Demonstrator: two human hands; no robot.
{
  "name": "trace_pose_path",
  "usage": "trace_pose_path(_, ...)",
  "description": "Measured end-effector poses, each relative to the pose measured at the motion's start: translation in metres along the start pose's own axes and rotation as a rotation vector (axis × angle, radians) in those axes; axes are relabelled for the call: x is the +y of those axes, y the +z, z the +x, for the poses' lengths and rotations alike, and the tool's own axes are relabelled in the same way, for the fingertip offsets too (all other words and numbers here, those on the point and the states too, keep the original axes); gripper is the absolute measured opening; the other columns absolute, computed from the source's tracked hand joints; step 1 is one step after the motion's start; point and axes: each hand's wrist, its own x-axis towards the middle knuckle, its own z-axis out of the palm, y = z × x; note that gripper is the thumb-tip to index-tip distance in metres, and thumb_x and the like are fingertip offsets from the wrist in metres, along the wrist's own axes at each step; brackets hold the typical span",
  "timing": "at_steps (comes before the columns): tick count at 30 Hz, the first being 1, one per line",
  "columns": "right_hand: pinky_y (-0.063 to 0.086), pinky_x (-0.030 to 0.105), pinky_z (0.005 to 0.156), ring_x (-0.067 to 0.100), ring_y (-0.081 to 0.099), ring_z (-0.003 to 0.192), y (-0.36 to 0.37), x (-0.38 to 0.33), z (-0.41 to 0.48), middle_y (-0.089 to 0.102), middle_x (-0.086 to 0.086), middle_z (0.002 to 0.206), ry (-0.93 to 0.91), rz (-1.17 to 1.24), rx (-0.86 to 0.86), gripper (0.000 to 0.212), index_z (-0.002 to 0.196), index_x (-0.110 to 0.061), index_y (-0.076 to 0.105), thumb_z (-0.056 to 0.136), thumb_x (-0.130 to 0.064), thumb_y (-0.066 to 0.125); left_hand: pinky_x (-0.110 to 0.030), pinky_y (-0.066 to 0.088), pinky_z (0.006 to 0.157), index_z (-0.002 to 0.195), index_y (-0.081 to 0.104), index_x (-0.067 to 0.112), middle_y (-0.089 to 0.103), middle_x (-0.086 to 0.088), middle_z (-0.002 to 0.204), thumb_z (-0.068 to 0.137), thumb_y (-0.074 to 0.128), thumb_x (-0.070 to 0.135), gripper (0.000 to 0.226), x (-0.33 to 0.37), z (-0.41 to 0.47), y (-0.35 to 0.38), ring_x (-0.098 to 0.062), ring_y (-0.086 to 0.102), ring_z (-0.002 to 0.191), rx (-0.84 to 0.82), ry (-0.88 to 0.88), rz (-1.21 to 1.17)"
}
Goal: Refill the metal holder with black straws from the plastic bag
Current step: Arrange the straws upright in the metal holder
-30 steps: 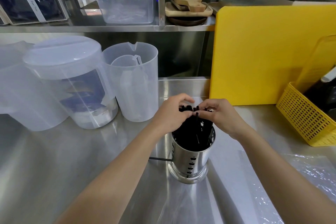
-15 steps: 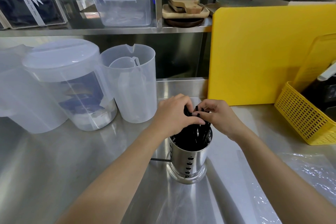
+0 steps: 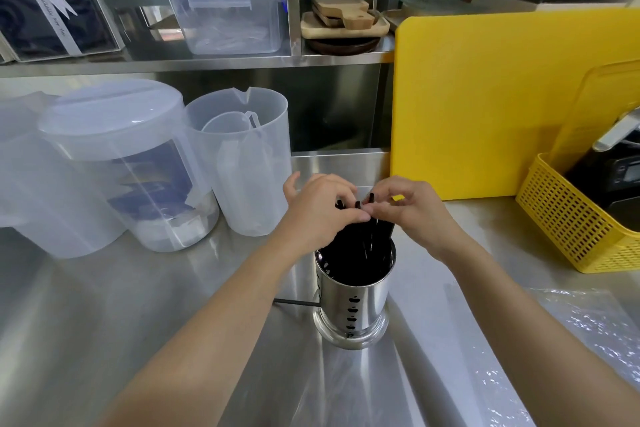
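A shiny metal holder (image 3: 353, 308) with punched holes stands upright on the steel counter, packed with black straws (image 3: 360, 246). My left hand (image 3: 318, 208) and my right hand (image 3: 412, 208) meet just above its rim, fingertips pinching the upper ends of the straws. A few straw tips poke up between my fingers. One loose black straw (image 3: 294, 303) lies flat on the counter to the left of the holder. The clear plastic bag (image 3: 581, 333) lies crumpled and flat at the lower right.
Lidded clear tubs (image 3: 114, 163) and a plastic jug (image 3: 242, 163) crowd the left. A yellow cutting board (image 3: 485, 104) leans behind the holder. A yellow basket (image 3: 575, 229) sits at the right. The shelf (image 3: 194, 62) above carries a box and wooden boards.
Both hands stayed on the straw tops over the holder, and their fingers shifted slightly. My left thumb has lifted off.
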Motion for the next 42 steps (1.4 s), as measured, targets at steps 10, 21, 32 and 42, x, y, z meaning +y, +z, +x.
trace_pose_path(10,0.042,0.018,0.047,0.005,0.051,0.045,-0.015,-0.079,0.010,0.059,-0.006,0.049,-0.231,0.240,0.083,0.009,0.070,-0.006,0.064,0.073,-0.001,0.069,-0.048,0.053,0.089,0.084,0.050,0.010,0.072,-0.017,0.084,0.082,0.064,0.006,0.014,0.031,0.005,-0.046,-0.027,0.070,0.089,-0.034,0.141,-0.525)
trace_pose_path(21,0.049,0.026,0.061,0.010,0.054,0.063,-0.028,-0.061,-0.005,0.060,0.000,0.080,-0.210,-0.162,-0.023,0.047,0.095,-0.040,0.060,0.086,0.005,0.053,-0.030,0.060,0.071,0.097,0.055,0.000,0.067,-0.013,0.085,0.088,0.054,-0.001,0.009,0.015,-0.002,-0.091,-0.018,0.072,0.075,0.430,-0.187,-1.267)
trace_pose_path(32,0.043,0.022,0.048,0.011,0.049,0.047,-0.014,-0.074,-0.018,0.061,-0.012,0.056,-0.343,0.267,0.048,0.015,0.083,-0.020,0.071,0.068,-0.023,0.073,-0.025,0.059,0.056,0.091,0.058,-0.002,0.072,-0.012,0.061,0.085,0.057,-0.001,0.006,0.004,-0.012,-0.041,-0.018,0.071,0.057,0.096,-0.593,-1.683)
trace_pose_path(42,0.032,0.010,0.047,0.003,0.042,0.048,-0.027,-0.067,-0.022,0.048,-0.011,0.051,-0.259,-0.068,0.249,0.019,0.069,-0.025,0.058,0.087,-0.020,0.059,-0.020,0.037,0.055,0.085,0.056,0.021,0.060,-0.005,0.093,0.088,0.049,0.005,0.017,-0.036,-0.047,-0.022,-0.010,0.052,0.063,0.496,-0.480,-0.754)
